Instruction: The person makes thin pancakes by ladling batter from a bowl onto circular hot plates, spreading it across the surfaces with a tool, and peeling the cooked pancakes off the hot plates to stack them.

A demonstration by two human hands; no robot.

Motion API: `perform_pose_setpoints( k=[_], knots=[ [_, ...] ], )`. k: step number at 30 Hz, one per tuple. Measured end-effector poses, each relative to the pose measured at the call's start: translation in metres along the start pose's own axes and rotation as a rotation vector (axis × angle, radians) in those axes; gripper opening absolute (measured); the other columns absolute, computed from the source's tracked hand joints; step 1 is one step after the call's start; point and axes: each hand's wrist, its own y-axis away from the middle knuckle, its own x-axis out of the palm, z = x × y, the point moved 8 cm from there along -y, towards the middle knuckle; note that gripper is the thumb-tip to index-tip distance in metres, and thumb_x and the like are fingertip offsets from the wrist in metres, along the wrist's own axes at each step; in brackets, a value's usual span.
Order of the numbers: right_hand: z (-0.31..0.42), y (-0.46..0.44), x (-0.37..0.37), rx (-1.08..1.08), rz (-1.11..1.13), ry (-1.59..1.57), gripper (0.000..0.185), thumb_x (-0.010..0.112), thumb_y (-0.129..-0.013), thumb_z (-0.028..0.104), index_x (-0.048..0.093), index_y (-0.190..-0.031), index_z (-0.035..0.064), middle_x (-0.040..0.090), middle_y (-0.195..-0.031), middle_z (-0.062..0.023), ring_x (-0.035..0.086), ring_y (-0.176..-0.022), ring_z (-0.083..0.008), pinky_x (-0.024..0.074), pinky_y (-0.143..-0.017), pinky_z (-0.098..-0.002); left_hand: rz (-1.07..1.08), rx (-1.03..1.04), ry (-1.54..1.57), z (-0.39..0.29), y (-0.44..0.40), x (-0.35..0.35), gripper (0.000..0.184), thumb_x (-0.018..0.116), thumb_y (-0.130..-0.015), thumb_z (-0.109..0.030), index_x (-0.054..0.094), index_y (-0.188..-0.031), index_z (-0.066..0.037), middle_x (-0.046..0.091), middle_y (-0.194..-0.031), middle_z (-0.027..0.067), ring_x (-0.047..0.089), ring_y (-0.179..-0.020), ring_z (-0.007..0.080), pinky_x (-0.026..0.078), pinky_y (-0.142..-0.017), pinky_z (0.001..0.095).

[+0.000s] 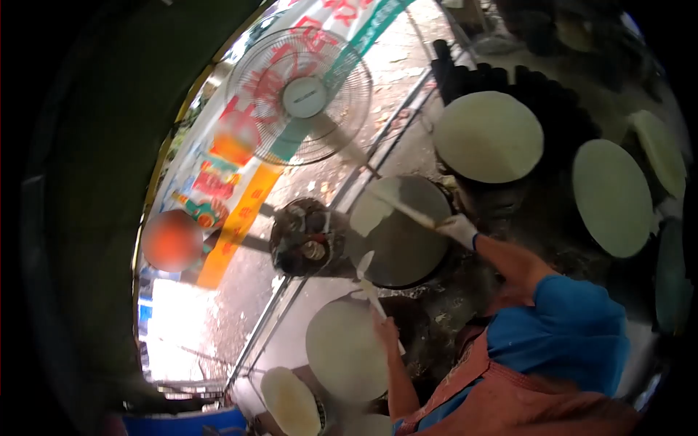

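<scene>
My right hand (458, 231) grips a stick (413, 212) over the griddle (411, 251) — apparently spreading batter (368, 213), which calls for level sweeps — while my left hand (387, 333) clutches a spatula (369, 291) at its edge.

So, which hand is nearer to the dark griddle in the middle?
Right: the right hand is at the rim of the griddle; the left hand is lower in the picture, farther away.

Over the dark griddle (414, 251) I see open room between the wooden stick (416, 215) and the white scraper (369, 287); beyond its far edge, a cluttered dark container (282, 251) and the fan (305, 98) block my way.
</scene>
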Motion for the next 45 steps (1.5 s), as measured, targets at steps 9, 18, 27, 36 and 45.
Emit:
perform_pose_setpoints(
  k=[9,18,27,36,45],
  knots=[
    [0.02,-0.068,-0.016,-0.213,0.317,-0.513,0.025,0.064,-0.083,0.014,0.068,-0.099,-0.006,0.069,-0.091,-0.0104,0.065,-0.084,-0.018,0.0523,-0.076,-0.031,-0.108,-0.018,-0.014,0.018,0.068,0.014,0.066,0.054,-0.078,-0.004,0.035,-0.141,-0.006,0.046,-0.137,0.0162,0.047,-0.124,0.0285,0.037,-0.099,0.0314],
    [0.065,-0.082,-0.034,0.223,0.435,-0.187,0.023,0.072,-0.077,0.014,0.07,-0.091,-0.0032,0.069,-0.084,-0.0098,0.065,-0.074,-0.0153,0.0524,-0.068,-0.0283,-0.148,-0.136,-0.075,-0.016,0.124,0.045,0.067,0.054,-0.08,-0.008,0.032,-0.143,-0.01,0.043,-0.14,0.0138,0.046,-0.125,0.0284,0.037,-0.098,0.0319],
    [0.059,-0.105,-0.03,0.316,0.602,-0.097,0.025,0.077,-0.071,0.012,0.071,-0.09,-0.0021,0.069,-0.08,-0.0067,0.062,-0.074,-0.013,0.0489,-0.071,-0.0284,-0.162,-0.231,-0.138,-0.014,0.15,0.061,0.063,0.053,-0.083,-0.014,0.033,-0.143,-0.01,0.047,-0.136,0.0149,0.05,-0.121,0.0286,0.041,-0.094,0.0309],
    [0.011,-0.125,-0.005,0.145,0.801,0.029,0.035,0.081,-0.065,0.018,0.072,-0.092,-0.0017,0.069,-0.081,-0.0073,0.062,-0.075,-0.0144,0.0489,-0.071,-0.0297,-0.257,-0.203,-0.082,0.015,0.176,0.075,0.062,0.054,-0.084,-0.009,0.034,-0.143,-0.014,0.052,-0.13,0.0147,0.055,-0.112,0.0241,0.043,-0.09,0.0297],
    [-0.022,-0.144,0.037,0.073,1.04,0.231,0.028,0.079,-0.069,0.015,0.071,-0.091,-0.0005,0.069,-0.08,-0.0053,0.062,-0.075,-0.0131,0.0485,-0.071,-0.0282,-0.267,-0.364,0.417,0.066,0.234,0.092,0.061,0.053,-0.085,-0.005,0.034,-0.143,-0.013,0.057,-0.117,0.007,0.055,-0.09,0.0135,0.044,-0.076,0.0245]
  ],
)
